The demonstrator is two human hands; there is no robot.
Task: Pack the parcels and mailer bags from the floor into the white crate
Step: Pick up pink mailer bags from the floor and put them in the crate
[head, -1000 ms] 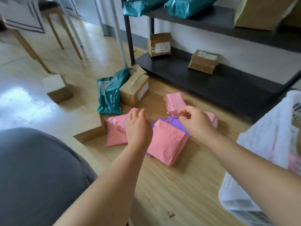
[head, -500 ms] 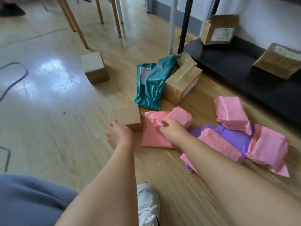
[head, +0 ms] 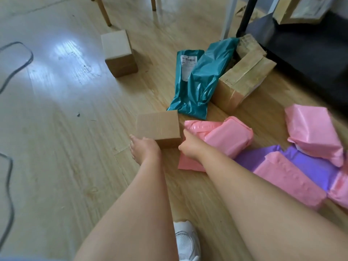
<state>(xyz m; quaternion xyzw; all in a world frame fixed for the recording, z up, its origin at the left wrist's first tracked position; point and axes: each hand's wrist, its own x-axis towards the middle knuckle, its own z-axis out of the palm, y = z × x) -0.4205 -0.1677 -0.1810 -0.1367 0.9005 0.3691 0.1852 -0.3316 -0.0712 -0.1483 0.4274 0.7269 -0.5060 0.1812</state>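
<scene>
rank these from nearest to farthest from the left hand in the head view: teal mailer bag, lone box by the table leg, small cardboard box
From the left hand:
1. small cardboard box, right at the hand, just beyond it.
2. teal mailer bag, beyond that box, off to the right.
3. lone box, farthest, ahead and slightly left, near the table leg.

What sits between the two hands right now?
The small cardboard box: its near face sits between the left hand and right hand, in the head view. Whether either hand grips it is unclear.
</scene>
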